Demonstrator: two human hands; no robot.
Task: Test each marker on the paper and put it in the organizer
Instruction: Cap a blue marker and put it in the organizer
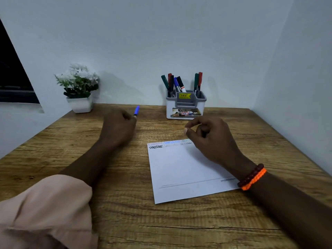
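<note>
My left hand [118, 128] grips a blue marker [136, 110] above the desk, left of the paper; only the marker's blue end shows past my knuckles. The white paper [181, 169] lies flat on the desk with several scribble lines in black, blue and faint colours along its far edge. My right hand [208, 135] hovers over the paper's far right corner, fingers loosely curled, thumb and forefinger slightly apart with nothing visible between them. The white and grey organizer [186, 105] stands at the back against the wall and holds several green, red, black and blue markers.
A white pot of white flowers [79, 88] stands at the back left corner of the wooden desk [125, 212]. Walls close the desk at the back and on the right. A dark window is at the far left.
</note>
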